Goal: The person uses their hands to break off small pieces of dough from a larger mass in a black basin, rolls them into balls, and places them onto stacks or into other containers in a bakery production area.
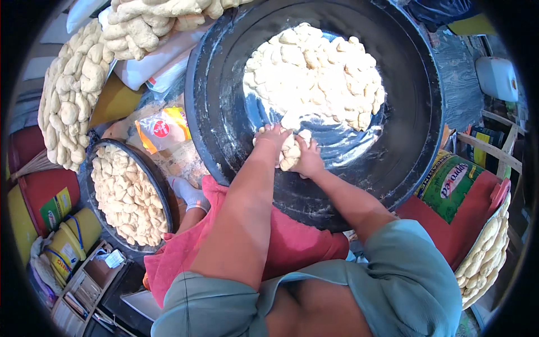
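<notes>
Person bent over a big black basin (404, 135), floured inside. Both hands meet at its near inner wall. Left hand (271, 136) lies fingers curled over a small lump of dough (289, 153); right hand (309, 160) cups the same lump from the other side, fingers closed round it. The lump sits between the palms, just below the large dough heap (314, 76) piled mid-basin.

Dough looks soft, pale, light; likely tacky where unfloured, easily squashed or torn. Best taken with whole palms, loosely, not pinched.

Round tray (106, 153) of shaped dough pieces to the person's left; more pieces heaped on a sack (70, 95) beyond. Pink cloth (292, 241) across the lap.
</notes>
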A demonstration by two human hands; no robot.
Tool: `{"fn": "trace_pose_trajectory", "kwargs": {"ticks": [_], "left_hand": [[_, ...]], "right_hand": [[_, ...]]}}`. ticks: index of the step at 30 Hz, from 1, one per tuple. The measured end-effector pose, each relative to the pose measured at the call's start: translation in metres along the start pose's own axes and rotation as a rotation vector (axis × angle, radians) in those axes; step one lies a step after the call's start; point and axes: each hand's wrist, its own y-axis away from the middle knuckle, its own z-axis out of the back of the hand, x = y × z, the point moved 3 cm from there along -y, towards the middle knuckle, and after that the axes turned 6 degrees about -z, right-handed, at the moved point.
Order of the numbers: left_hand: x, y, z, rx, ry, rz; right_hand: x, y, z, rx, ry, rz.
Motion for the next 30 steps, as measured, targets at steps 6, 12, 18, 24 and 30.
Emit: {"fn": "trace_pose_trajectory", "kwargs": {"ticks": [6, 12, 18, 24, 30], "left_hand": [[0.018, -0.016, 0.000, 0.004, 0.103, -0.021], [0.048, -0.024, 0.011, -0.060, 0.394, -0.122], [0.039, 0.031, 0.070, -0.057, 0.587, -0.145], [0.037, 0.121, 0.121, -0.523, 0.337, -0.299], [0.062, 0.284, 0.171, -0.660, 0.341, -0.147]], "right_hand": [[0.016, -0.006, -0.008, -0.043, -0.219, -0.002], [0.008, -0.028, -0.015, 0.054, -0.761, 0.041], [0.054, 0.016, 0.036, 0.290, -1.411, 0.036], [0.108, 0.060, 0.100, 0.211, -1.309, 0.271], [0.224, 0.116, 0.147, 0.270, -1.200, 0.634]]}}
